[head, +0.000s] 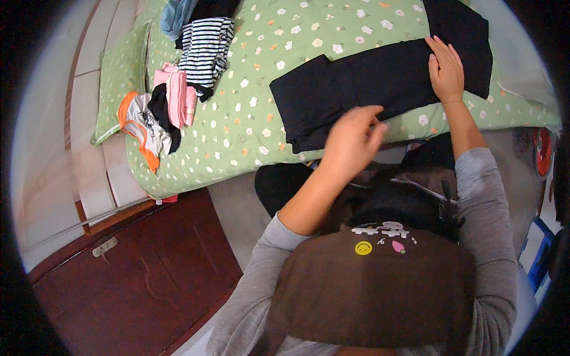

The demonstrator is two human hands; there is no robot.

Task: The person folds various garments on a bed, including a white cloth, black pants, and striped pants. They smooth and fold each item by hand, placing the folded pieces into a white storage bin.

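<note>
A folded black garment (378, 75), which looks like a pair of trousers, lies across the green flowered bedspread (267, 31) in front of me. Its right part bends away towards the far side of the bed. My right hand (446, 75) rests flat on that part, fingers extended and gripping nothing. Blurred by motion, my left hand (354, 140) is over the near edge of the cloth with its fingers loosely curved and thumb apart. Nothing shows in it, and whether it touches the cloth is unclear.
At the left of the bed lie a striped garment (207, 51), folded pink clothing (177, 98), an orange-trimmed white garment (142, 120) and blue clothing (176, 20). A green pillow (122, 80) is beside them. A dark red wooden door or panel (147, 267) stands lower left.
</note>
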